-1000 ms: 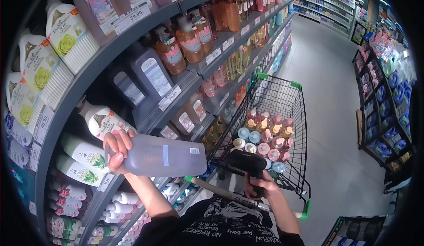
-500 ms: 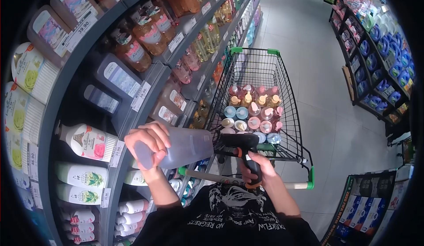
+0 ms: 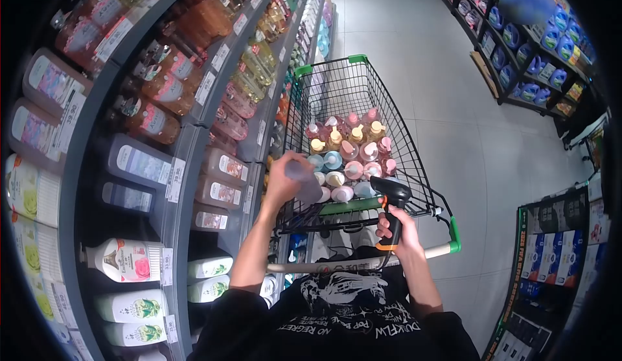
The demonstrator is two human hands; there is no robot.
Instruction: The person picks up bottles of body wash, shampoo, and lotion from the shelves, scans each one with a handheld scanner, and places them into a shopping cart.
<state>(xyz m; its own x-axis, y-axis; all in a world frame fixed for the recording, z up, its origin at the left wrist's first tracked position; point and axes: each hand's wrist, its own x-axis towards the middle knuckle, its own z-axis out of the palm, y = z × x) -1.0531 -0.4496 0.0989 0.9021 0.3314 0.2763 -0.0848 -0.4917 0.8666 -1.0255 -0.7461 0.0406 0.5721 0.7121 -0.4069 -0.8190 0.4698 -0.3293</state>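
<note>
My left hand (image 3: 282,181) grips the upper end of a greyish-purple translucent bottle (image 3: 307,186), slightly blurred, at the near left corner of the wire shopping cart (image 3: 414,142). Several rows of pump bottles (image 3: 350,150) with pink, yellow, blue and white tops stand in the cart. In my right hand (image 3: 403,230), above the cart handle (image 3: 427,252), is a black and orange handheld scanner (image 3: 392,199), its head turned toward the bottles. The bottle's lower end is partly hidden by the cart's near edge.
Shelves of bottles (image 3: 139,160) with price tags run along the left. A rack of blue detergent bottles (image 3: 531,56) stands at the upper right, and a display of boxed goods (image 3: 551,257) at the lower right. Grey floor tiles (image 3: 447,147) lie right of the cart.
My left hand has moved right and up with the bottle, from beside the shelf to the cart. The scanner has shifted away from the bottle, and the view has turned.
</note>
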